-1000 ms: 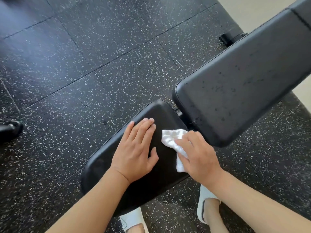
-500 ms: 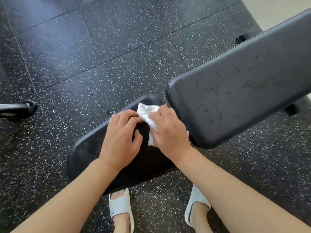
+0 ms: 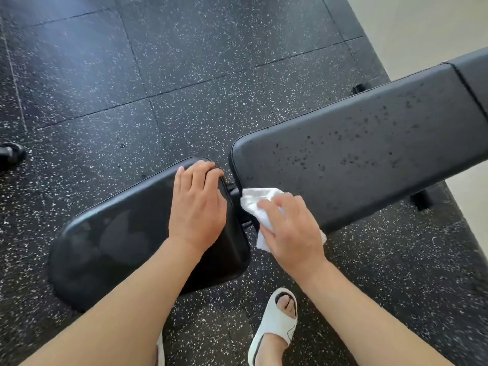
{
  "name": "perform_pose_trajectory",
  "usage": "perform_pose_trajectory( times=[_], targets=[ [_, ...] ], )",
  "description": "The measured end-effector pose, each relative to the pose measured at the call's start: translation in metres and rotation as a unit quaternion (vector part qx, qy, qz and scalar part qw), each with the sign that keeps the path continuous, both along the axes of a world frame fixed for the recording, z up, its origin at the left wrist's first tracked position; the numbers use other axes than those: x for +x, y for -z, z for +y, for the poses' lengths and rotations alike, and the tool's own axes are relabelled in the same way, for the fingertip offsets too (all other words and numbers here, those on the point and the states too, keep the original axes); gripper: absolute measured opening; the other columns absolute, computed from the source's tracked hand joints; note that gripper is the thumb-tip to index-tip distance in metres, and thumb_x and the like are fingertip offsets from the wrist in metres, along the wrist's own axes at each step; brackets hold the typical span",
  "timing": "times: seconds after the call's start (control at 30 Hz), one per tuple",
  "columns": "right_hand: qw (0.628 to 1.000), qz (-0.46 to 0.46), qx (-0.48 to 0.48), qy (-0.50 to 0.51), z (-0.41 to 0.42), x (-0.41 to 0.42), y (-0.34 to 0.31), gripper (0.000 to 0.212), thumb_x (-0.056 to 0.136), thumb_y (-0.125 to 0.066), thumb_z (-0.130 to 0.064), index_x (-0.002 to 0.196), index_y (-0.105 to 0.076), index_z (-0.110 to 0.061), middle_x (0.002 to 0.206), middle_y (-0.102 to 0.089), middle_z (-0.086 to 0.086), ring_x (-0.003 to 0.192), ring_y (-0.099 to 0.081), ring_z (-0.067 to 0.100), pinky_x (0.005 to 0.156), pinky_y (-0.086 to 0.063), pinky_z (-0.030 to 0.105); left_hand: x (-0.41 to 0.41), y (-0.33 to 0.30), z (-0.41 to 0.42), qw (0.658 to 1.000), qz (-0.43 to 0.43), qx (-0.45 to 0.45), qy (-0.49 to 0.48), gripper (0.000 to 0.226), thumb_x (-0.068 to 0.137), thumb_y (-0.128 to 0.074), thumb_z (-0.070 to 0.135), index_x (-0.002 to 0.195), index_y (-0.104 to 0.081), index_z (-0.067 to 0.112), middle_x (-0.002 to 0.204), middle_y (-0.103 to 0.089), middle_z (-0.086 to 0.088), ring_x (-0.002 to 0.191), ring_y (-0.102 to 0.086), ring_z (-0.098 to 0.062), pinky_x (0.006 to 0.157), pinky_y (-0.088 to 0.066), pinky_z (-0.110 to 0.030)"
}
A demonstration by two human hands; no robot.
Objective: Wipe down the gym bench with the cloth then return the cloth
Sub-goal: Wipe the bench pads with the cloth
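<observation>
The black gym bench has a short seat pad (image 3: 118, 233) at lower left and a long back pad (image 3: 369, 154), speckled with dark spots, running to the upper right. My left hand (image 3: 198, 207) rests on the seat pad's far end, fingers curled over its edge. My right hand (image 3: 290, 231) presses a crumpled white cloth (image 3: 254, 204) against the near end of the back pad, by the gap between the two pads. Most of the cloth lies hidden under my fingers.
Black rubber floor tiles with white flecks surround the bench. A dark piece of equipment (image 3: 12, 154) sits at the left edge. My foot in a white sandal (image 3: 277, 328) stands below the bench. A pale floor strip (image 3: 435, 27) runs along the right.
My right hand has carried the cloth from the seat pad's far end across the gap to the back pad's near end. My left hand has slid up to the seat pad's edge.
</observation>
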State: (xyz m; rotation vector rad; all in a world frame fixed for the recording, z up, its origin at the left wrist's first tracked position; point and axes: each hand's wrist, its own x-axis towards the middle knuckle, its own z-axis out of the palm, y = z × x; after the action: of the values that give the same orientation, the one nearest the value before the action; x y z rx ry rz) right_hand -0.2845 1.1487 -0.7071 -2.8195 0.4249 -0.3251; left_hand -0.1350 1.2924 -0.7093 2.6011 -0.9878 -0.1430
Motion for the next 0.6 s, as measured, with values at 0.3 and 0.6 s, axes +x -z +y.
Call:
perform_pose_trajectory(
  times=[0.3,0.6],
  targets=[
    [1.000,-0.001,-0.018,0.011,-0.026,0.150,0.003,0.020,0.097,-0.057,-0.027,0.104,-0.068,-0.011,0.115,-0.060,0.011,0.098,-0.053,0.030,0.067,-0.048,0.038,0.001,0.007,-0.001,1.000,-0.008,0.012,-0.003,0.034,0.089,-0.059,0.010,0.123,-0.064,0.004,0.138,-0.057,-0.015,0.132,-0.049,-0.041,0.118,-0.034,-0.059],
    [0.991,-0.029,-0.036,-0.123,-0.048,0.039,0.000,0.016,0.087,-0.069,-0.010,0.102,-0.077,-0.011,0.096,-0.068,0.012,0.073,-0.056,0.032,0.061,-0.053,0.043,0.000,0.010,-0.003,0.999,-0.029,0.014,-0.013,0.030,0.090,-0.053,0.013,0.117,-0.065,0.005,0.138,-0.057,-0.015,0.134,-0.048,-0.040,0.118,-0.034,-0.060]
  ],
)
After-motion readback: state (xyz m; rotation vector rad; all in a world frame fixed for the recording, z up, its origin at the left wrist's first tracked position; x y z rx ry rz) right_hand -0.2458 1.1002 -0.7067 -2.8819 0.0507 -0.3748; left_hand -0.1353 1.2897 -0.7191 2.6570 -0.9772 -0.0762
